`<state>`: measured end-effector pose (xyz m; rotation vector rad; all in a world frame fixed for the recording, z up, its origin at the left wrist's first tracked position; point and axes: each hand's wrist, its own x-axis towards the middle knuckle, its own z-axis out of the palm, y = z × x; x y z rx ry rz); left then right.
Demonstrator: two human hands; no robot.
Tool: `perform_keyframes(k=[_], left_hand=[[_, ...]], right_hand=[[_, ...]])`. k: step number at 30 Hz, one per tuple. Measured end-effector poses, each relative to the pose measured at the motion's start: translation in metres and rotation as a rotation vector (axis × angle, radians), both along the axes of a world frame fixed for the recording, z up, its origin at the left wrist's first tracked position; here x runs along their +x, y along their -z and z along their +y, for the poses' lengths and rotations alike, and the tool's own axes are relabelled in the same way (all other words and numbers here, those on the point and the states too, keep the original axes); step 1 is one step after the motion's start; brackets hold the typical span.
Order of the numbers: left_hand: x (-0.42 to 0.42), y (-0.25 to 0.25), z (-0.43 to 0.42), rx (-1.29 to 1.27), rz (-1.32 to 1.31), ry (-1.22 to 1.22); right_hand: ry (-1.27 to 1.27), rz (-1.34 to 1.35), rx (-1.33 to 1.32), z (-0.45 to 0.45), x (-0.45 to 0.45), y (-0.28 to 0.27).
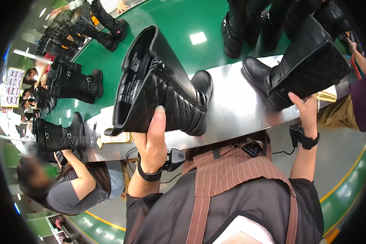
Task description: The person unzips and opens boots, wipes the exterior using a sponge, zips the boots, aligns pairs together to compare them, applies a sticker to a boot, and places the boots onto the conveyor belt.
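Note:
A tall black quilted boot [175, 101] with a side zipper tilts toward me, and its open top shows printed lining. My left hand [152, 140] grips the shaft near that opening, thumb on the quilted outside and fingers hidden behind. The boot's foot points away over the metal table edge. On the right, a second black boot [290, 69] leans with its shaft to the upper right and its toe to the left. My right hand [307, 107] is closed on its lower side, thumb against the leather. Both wrists wear black bands.
A metal ledge [227, 118] borders the green surface [171, 24]. More black boots stand at the upper right [234, 32], upper left [114, 28] and left [75, 83]. Yellowish paper stacks [114, 137] lie on the ledge. A co-worker [81, 183] sits at left; another person is at right.

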<state>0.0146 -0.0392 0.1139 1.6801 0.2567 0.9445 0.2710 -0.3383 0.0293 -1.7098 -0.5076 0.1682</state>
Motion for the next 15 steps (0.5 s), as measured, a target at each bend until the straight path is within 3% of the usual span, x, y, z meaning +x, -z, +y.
perform_keyframes(k=[3, 5, 6, 10, 13, 15], left_hand=[[-0.026, 0.036, 0.008, -0.319, -0.256, 0.252], [-0.019, 0.043, -0.003, -0.219, -0.257, 0.407], [-0.021, 0.042, 0.000, -0.141, 0.057, 0.406], [-0.018, 0.086, 0.004, 0.063, 0.593, 0.318], [-0.014, 0.106, 0.005, -0.043, 0.882, 0.248], [-0.007, 0.096, 0.000, -0.325, 0.577, 0.208]], right_hand=[[-0.095, 0.016, 0.000, -0.001, -0.006, 0.011], [-0.142, 0.154, -0.026, -0.005, 0.002, 0.016], [-0.175, 0.238, -0.042, -0.004, 0.005, 0.015], [-0.227, 0.328, -0.118, -0.001, 0.011, 0.006], [-0.294, 0.242, -0.179, 0.013, 0.005, -0.009], [-0.304, 0.388, -0.164, 0.029, -0.008, -0.021]])
